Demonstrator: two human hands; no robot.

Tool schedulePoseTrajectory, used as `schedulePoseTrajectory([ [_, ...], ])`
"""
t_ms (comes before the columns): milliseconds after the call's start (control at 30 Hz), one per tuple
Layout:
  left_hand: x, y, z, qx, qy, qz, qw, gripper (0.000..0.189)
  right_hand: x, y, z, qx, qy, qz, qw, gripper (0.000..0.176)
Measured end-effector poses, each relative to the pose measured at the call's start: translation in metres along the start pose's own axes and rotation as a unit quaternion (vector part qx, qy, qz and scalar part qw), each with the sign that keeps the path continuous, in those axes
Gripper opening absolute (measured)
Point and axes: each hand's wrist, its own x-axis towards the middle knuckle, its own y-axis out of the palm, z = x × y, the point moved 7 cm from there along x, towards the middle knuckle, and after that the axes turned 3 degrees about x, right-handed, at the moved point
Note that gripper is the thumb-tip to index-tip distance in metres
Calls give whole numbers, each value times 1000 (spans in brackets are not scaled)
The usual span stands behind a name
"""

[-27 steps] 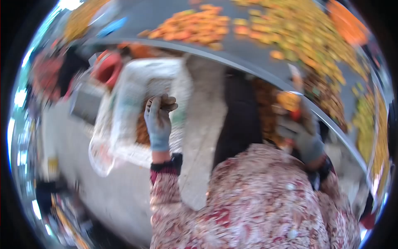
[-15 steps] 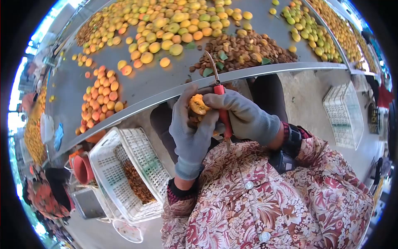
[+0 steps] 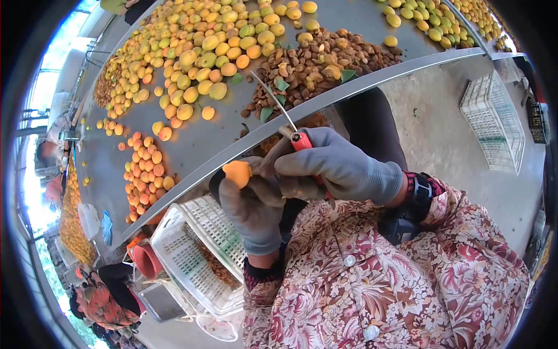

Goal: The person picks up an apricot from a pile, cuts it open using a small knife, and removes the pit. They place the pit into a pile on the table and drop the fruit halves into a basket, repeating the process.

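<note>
My gloved left hand (image 3: pixel 251 205) is closed on an orange apricot piece (image 3: pixel 237 173) that sticks out at its fingertips. Close beside it, my gloved right hand (image 3: pixel 343 167) grips a folding knife (image 3: pixel 301 141) by its red handle. The thin curved blade points up and left, over the table edge and clear of the fruit. Some of the left fingers are blurred and partly hidden behind the right hand. Beyond the blade, a heap of brown apricot pits (image 3: pixel 322 61) with a few green leaves lies on the metal table (image 3: pixel 209 136).
Whole apricots (image 3: pixel 200 58) cover the far table, and a smaller reddish group (image 3: pixel 145 171) lies near its left edge. White plastic crates (image 3: pixel 186 250) stand below on the left, beside a red bucket (image 3: pixel 145 260). Another white crate (image 3: pixel 494 125) is on the floor at right.
My left hand has lowered and turned, with the apricot piece now at its fingertips. The knife has tilted further left. The whole view has shifted a little.
</note>
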Motion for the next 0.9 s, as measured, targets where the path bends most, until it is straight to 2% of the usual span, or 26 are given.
schedulePoseTrajectory([
  [33,1,-6,7,-84,-40,10,996,53,0,2,0,5,7,12,1000,16],
  [67,-2,-11,10,-82,-41,10,996,53,0,1,1,7,6,13,1000,16],
  [100,-3,-17,8,79,-22,-27,996,48,0,0,0,8,8,12,1000,16],
  [133,-5,-21,4,239,-1,-62,969,42,1,0,-2,8,10,11,1000,15],
  [167,-7,-23,1,390,21,-95,916,37,0,2,1,8,10,12,1000,15],
  [200,-8,-22,-2,530,42,-124,838,32,-2,5,5,2,12,17,1000,15],
  [233,-11,-19,-6,656,60,-149,738,27,-3,6,6,-2,14,20,1000,16],
  [267,-11,-19,-5,656,59,-149,738,27,-3,6,5,-1,14,20,1000,16],
  [300,-13,-24,0,478,46,-163,862,26,-3,5,5,-7,12,16,1000,16],
  [333,-15,-29,5,277,30,-171,945,25,-2,5,4,-13,11,13,1000,16],
  [367,-14,-30,4,278,31,-171,945,25,-1,4,3,-13,11,14,1000,16],
  [400,-13,-24,-4,476,49,-172,861,29,0,2,3,-8,10,11,1000,18],
  [433,-12,-15,-11,652,65,-165,738,33,1,0,2,-4,8,9,1000,19],
  [467,-12,-12,-17,651,65,-167,738,33,2,-3,0,-6,10,9,1000,19],
  [500,-3,-4,-23,496,31,-133,858,37,3,-9,1,-1,-5,-8,1000,19],
  [533,3,0,-25,320,-2,-93,943,41,4,-14,5,2,-20,-25,999,19],
  [567,-3,-7,-32,394,8,-100,914,39,-1,-17,11,3,-17,-37,999,20],
  [600,-5,-5,-35,393,9,-103,914,39,-2,-19,11,1,-14,-36,999,20],
  [667,-5,8,-50,528,60,-116,839,39,-2,-28,16,-17,-32,-86,996,21],
  [833,-4,27,-46,499,84,-91,858,46,-5,-28,16,-33,-32,-87,995,20],
  [900,-5,27,-44,501,85,-82,857,47,-3,-17,11,-25,-24,-28,999,16],
])
